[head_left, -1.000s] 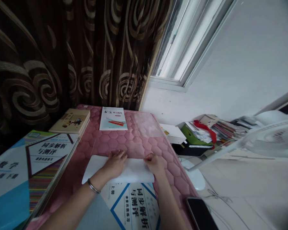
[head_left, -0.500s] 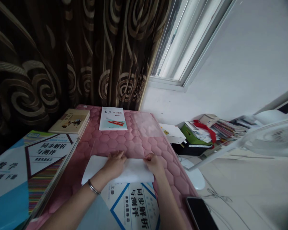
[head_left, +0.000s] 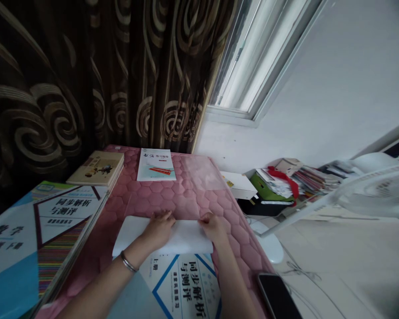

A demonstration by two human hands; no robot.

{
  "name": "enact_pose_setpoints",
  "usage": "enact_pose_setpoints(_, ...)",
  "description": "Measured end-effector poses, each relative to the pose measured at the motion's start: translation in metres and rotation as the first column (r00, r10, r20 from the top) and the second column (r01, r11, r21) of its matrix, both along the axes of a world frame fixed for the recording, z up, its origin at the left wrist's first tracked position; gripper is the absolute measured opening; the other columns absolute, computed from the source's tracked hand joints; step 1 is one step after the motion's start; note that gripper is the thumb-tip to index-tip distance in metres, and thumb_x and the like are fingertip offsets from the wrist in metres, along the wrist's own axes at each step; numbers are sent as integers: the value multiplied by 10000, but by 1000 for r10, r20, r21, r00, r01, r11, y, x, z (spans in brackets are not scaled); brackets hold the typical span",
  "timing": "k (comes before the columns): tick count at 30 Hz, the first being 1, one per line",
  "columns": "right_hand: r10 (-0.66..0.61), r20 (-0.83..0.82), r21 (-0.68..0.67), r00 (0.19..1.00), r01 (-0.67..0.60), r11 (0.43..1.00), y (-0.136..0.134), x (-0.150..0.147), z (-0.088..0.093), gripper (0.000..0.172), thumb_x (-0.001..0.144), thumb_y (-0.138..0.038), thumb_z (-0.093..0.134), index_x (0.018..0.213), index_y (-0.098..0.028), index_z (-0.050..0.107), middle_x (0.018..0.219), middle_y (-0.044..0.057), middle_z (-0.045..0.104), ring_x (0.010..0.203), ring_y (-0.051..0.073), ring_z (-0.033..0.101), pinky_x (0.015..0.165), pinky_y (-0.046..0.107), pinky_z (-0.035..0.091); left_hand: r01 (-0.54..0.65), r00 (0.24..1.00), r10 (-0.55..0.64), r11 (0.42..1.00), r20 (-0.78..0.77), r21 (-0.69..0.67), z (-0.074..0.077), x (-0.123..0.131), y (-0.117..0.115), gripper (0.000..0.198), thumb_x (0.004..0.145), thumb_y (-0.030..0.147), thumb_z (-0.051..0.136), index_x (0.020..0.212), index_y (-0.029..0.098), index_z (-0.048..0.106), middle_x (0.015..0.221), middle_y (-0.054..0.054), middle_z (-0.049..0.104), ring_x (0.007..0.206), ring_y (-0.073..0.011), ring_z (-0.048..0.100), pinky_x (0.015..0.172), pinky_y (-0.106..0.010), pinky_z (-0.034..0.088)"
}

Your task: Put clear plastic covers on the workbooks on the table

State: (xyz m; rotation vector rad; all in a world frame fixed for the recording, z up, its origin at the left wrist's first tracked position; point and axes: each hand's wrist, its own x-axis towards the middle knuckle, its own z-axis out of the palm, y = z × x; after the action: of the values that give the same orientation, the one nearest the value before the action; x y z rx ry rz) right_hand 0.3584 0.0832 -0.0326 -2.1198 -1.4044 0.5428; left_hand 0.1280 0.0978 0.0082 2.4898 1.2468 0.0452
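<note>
A workbook (head_left: 186, 288) with a blue-and-white cover lies in front of me, its printing turned sideways. Across its far part is a white page or flap (head_left: 189, 239), curved up slightly. My left hand (head_left: 159, 228) rests on this flap, fingers stretched toward its far edge, a metal bracelet on the wrist. At the flap's far right corner, my right hand (head_left: 213, 226) pinches the edge between thumb and fingers. Beyond both hands a clear plastic sheet (head_left: 162, 206) lies on the pink quilted surface (head_left: 182, 192). Whether that sheet joins the book I cannot tell.
Stacked workbooks (head_left: 63, 221) and a tan book (head_left: 98, 168) stand at left. A calligraphy booklet (head_left: 156, 165) and another clear sheet (head_left: 204, 173) lie farther back. A phone (head_left: 277, 294) is at the right edge, with a white fan (head_left: 359, 190) beyond.
</note>
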Motion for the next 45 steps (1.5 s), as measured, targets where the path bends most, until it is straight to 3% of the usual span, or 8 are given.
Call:
enact_pose_setpoints(17,3,4,15,1000,-3,1000,-1,-2,4,54,709,-178,595,670,-196,628,719,25,699,706,181,642,585,239,381,18,998,-18,1000,-55,0,8,3,2,481,893,122,355,1336,128,542,1519,-175,358,1394,-302,352,1129,-508,287)
enact_pose_setpoints(22,3,-11,0,1000,-3,1000,-1,-2,7,72,705,-166,590,645,-200,611,694,18,688,694,175,636,583,237,379,-8,997,10,1000,-81,22,2,3,3,564,858,82,363,1412,151,451,1547,-156,307,1408,-297,325,1127,-520,285)
enact_pose_setpoints(29,4,-24,25,1000,-3,1000,-2,-2,5,72,692,-173,587,627,-204,598,680,14,676,681,171,632,582,236,387,12,1000,-11,1000,-29,14,-2,2,3,507,841,50,338,1293,115,558,1522,-197,341,1399,-293,347,1118,-528,293)
enact_pose_setpoints(41,-1,14,-9,1000,1,1000,-3,-3,6,55,708,-179,589,679,-189,635,706,25,695,701,176,645,594,239,391,-6,998,5,1000,-60,-19,3,3,1,566,850,80,350,1405,109,456,1551,-185,272,1420,-298,297,1142,-518,252)
enact_pose_setpoints(45,8,-4,15,1000,-8,1000,-2,-1,2,61,704,-184,588,673,-194,639,705,25,697,697,182,645,582,241,387,-9,998,11,1000,-58,21,-1,3,0,548,837,57,340,1356,115,508,1546,-182,291,1411,-290,321,1132,-510,281)
